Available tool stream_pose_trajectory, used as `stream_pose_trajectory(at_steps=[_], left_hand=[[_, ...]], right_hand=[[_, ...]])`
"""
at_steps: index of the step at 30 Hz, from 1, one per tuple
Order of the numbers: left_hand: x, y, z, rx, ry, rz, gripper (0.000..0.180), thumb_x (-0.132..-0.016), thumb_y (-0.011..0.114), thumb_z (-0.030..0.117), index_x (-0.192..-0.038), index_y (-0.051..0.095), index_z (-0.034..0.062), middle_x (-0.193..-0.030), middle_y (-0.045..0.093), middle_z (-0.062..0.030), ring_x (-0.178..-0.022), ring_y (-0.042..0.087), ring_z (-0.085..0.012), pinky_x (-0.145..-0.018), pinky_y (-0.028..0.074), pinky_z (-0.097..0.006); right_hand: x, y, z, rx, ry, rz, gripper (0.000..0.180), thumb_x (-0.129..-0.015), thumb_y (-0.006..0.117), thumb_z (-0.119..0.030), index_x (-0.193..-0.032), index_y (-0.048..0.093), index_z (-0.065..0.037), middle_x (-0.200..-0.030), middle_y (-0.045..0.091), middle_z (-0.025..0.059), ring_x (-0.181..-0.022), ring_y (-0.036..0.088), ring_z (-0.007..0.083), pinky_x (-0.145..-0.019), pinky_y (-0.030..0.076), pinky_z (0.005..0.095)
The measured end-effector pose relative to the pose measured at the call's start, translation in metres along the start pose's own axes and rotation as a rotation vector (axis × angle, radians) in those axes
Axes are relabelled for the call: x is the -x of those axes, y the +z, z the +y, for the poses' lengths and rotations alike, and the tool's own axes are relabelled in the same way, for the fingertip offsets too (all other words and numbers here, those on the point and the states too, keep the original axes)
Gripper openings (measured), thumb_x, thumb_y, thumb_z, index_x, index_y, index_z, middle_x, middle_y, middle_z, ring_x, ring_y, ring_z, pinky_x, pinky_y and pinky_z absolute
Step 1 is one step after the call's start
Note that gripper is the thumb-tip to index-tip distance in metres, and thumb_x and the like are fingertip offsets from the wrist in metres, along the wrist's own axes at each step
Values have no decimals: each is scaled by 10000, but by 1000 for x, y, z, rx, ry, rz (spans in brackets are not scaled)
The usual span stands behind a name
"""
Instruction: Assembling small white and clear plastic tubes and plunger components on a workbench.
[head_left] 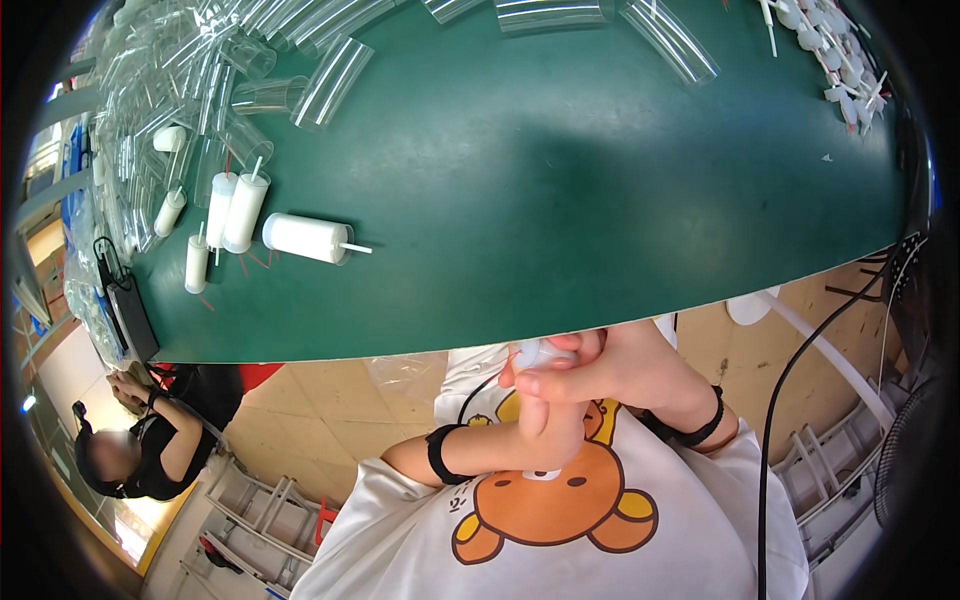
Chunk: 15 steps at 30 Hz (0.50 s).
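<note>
My hands meet close to my shirt, just below the table's near edge. My left hand (549, 430) is closed, its fingers up against a small translucent white piece (540, 353) with a thin red wire. From the right, my right hand (625, 368) grips the same piece, thumb on the near side and fingers curled over it. Much of the piece is hidden by fingers. On the table to the left lies a white cylinder in a clear sleeve (308, 238), a thin white stick poking from its end. Similar white cylinders (245, 212) stand beside it.
Clear plastic tubes (333, 82) are heaped at the far left of the green table (560, 220). Small white parts (845, 65) cluster at the far right. A black box (128, 315) sits at the left edge. Another person (150, 450) is at left; a black cable (775, 420) hangs at right.
</note>
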<state>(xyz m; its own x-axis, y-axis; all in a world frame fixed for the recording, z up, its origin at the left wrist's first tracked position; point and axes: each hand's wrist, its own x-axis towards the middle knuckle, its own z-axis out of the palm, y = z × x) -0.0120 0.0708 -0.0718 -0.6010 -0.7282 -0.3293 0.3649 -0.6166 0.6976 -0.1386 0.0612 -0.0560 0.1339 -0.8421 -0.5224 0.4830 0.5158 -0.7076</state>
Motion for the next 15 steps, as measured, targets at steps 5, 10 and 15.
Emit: stream_pose_trajectory(at_steps=[5, 10, 15], left_hand=[[2, 8, 2, -16, -66, 52, 130, -898, 321, 104, -1026, 345, 94, -970, 412, -23, -951, 422, -121, -909, 318, -244], [5, 3, 3, 16, -162, 39, 152, -894, 330, 100, -1045, 343, 102, -998, 402, -13, -976, 419, -116, -926, 315, -249], [6, 1, 3, -10, -151, 30, 160, -906, 349, 123, -1064, 359, 107, -1021, 409, -8, -1005, 423, -121, -942, 321, -263]], right_hand=[[1, -5, 0, 4, 24, -37, 340, -699, 683, 19, -1016, 560, 32, -874, 623, 117, -806, 647, 222, -694, 533, 319], [1, -4, -5, -68, 126, -26, 297, -702, 678, 17, -981, 578, 35, -840, 629, 115, -796, 650, 222, -693, 529, 314], [0, -6, -6, -51, 136, -36, 273, -706, 673, 25, -964, 586, 33, -830, 629, 106, -796, 652, 218, -691, 526, 302]])
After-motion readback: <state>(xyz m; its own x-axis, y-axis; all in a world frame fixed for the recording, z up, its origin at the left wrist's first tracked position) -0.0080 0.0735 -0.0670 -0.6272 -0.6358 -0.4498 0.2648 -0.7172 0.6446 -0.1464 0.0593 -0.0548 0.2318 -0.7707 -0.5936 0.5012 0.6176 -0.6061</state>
